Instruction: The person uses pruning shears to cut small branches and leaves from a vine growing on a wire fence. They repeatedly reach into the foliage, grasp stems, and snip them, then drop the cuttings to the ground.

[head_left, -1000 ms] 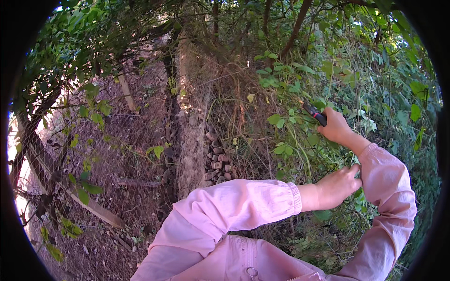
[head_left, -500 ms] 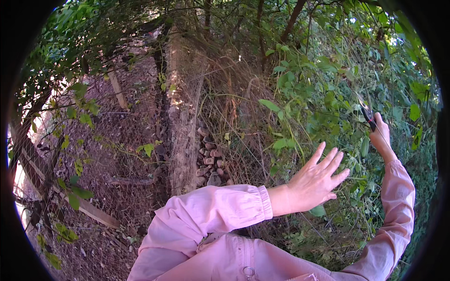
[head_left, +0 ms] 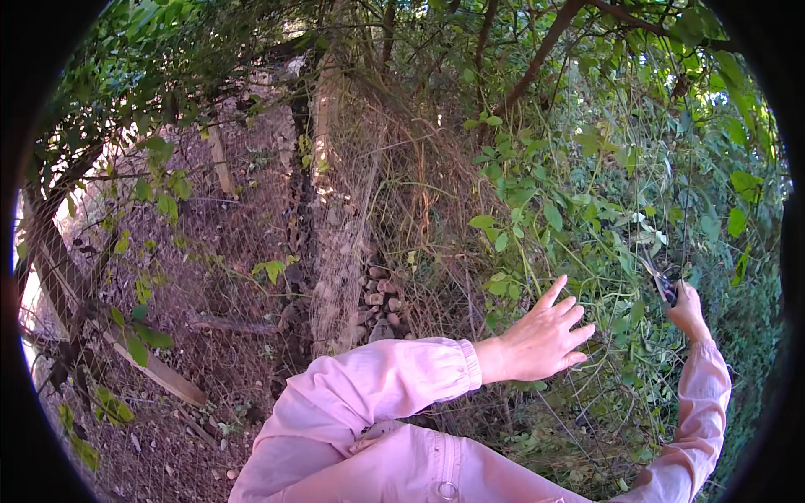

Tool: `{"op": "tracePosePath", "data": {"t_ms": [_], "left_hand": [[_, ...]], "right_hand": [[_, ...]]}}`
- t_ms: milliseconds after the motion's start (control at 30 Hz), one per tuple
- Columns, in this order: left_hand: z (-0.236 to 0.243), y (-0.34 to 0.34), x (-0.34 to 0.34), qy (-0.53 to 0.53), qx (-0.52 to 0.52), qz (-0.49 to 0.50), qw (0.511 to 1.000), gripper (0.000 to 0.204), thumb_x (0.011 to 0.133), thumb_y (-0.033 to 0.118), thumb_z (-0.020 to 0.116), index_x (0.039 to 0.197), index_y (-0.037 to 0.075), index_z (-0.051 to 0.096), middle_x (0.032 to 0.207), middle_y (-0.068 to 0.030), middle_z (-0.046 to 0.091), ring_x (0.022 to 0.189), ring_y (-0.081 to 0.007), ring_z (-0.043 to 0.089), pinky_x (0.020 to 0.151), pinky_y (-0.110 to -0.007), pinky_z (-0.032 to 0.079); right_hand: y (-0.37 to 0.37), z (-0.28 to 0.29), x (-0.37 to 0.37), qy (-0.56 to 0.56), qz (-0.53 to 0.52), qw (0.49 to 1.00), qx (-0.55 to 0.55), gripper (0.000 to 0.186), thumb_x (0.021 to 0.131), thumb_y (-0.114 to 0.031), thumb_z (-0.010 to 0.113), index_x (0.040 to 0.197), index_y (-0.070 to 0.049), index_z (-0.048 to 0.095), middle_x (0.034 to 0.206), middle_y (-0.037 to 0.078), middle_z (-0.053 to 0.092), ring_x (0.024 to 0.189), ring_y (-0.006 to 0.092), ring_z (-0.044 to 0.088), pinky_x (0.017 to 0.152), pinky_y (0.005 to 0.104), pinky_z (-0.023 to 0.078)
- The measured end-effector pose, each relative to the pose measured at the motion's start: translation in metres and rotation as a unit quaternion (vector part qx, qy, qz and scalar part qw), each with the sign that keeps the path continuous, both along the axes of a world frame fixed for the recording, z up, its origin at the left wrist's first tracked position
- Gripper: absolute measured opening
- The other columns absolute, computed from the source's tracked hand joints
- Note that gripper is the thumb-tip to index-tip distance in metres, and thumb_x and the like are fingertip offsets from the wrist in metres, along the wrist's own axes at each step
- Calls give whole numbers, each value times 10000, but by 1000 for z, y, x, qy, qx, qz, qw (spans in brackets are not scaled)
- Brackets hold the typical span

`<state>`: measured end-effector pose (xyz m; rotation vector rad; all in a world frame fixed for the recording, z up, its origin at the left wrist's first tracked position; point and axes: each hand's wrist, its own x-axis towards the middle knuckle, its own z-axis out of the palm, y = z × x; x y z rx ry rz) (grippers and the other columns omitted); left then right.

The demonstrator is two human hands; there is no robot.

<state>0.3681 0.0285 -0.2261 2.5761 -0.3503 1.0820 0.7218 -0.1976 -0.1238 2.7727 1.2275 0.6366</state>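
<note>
My left hand reaches across from the left in a pink sleeve, holding nothing, fingers spread. It is beside the leafy green vines, and some leaves show just beyond its fingertips. Farther right, my right hand is closed round the dark handles of pruning shears. Their pale blades point up and left into thin hanging stems. Whether a stem lies between the blades is too small to tell.
A wire mesh fence runs down the middle, with dry stems tangled on it. Behind it lie piled stones. A wooden plank leans at lower left. Overhead crosses a thick branch. Dense foliage fills the right side.
My right hand has come down with the pruning shears. The left hand has shifted slightly left and down, fingers still spread. The view has tilted a little.
</note>
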Motion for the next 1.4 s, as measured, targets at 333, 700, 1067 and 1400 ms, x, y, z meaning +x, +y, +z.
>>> {"op": "tracePosePath", "data": {"t_ms": [333,700,1067,1400], "left_hand": [[-13,9,-4,7,-23,-41,999,511,816,387,629,1176,28,578,1226,-227,491,1259,-356,397,1118,-559,83],[-15,8,-7,53,4,-15,998,519,842,430,592,1169,27,576,1241,-212,481,1261,-351,404,1105,-573,94],[-14,8,-5,47,5,-15,999,476,842,409,593,1143,41,577,1208,-201,498,1239,-341,428,1085,-554,164],[-19,3,-12,44,14,8,999,481,837,372,596,1182,43,532,1184,-176,508,1209,-323,441,1012,-509,270]], "right_hand": [[-137,107,-38,245,-154,955,-62,318,413,-16,750,680,-45,579,652,-10,580,604,113,531,562,318,451],[-286,120,-80,168,-382,908,15,582,453,9,708,1007,-23,529,715,18,552,580,127,513,538,276,440],[-149,136,-239,375,46,864,333,620,496,-9,698,1082,-15,496,752,-13,510,619,71,479,532,217,398],[162,114,-287,143,119,983,-3,404,658,-193,712,944,32,535,773,141,603,682,215,586,629,351,453]]}}
